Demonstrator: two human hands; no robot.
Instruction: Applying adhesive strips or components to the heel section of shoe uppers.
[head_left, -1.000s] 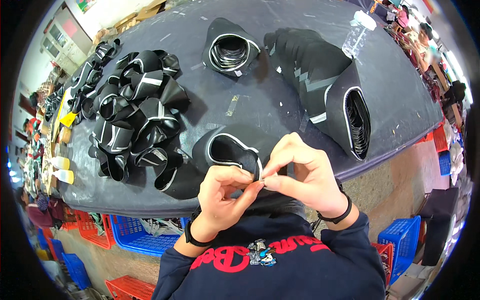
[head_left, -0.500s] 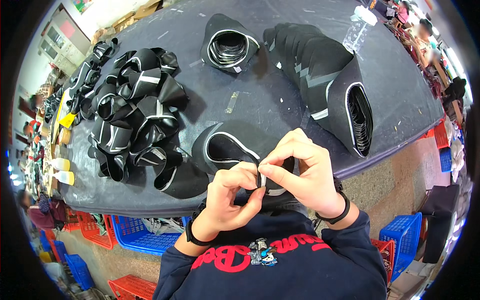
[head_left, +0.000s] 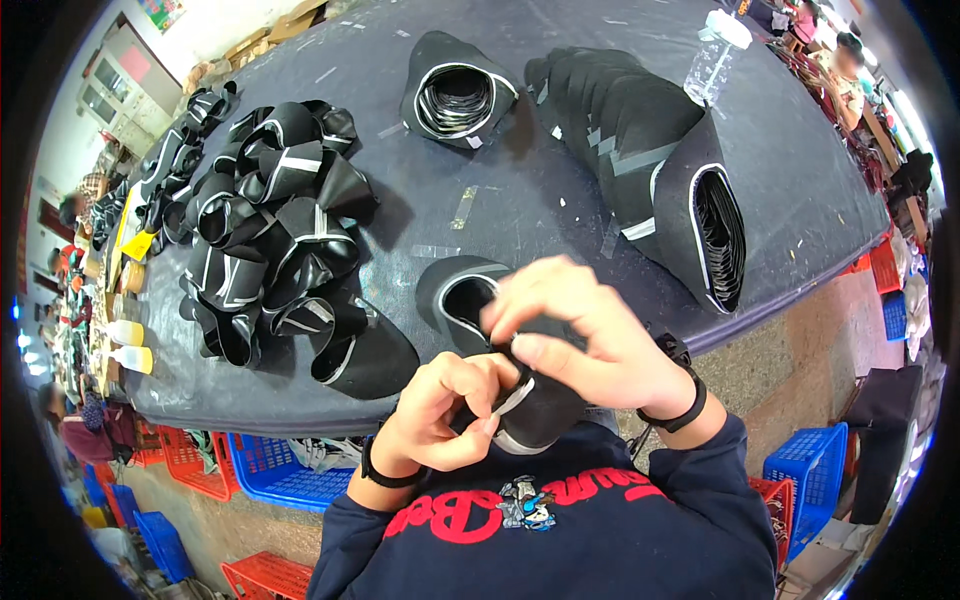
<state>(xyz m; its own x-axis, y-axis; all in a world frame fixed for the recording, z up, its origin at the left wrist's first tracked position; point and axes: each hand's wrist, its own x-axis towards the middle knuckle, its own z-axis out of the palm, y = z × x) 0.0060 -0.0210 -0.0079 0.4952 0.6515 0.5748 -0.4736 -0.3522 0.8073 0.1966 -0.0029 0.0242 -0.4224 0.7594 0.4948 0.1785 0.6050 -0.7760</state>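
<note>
Mid-taping: left hand (head_left: 440, 415) and right hand (head_left: 585, 335) pinching sleeve (head_left: 500, 330), lower centre; next, pressing strip (head_left: 512, 397) flat.

A clear plastic bottle (head_left: 712, 52) with a white cap stands upright at the far right of the dark tabletop (head_left: 800, 170), just behind the row of black sleeves. At the tabletop's left edge lie two small pale bottles (head_left: 128, 345) with yellow ends, and near them a yellow tag (head_left: 140, 245).

Black sleeve (head_left: 470, 300), white edge strip (head_left: 513, 397)
</note>
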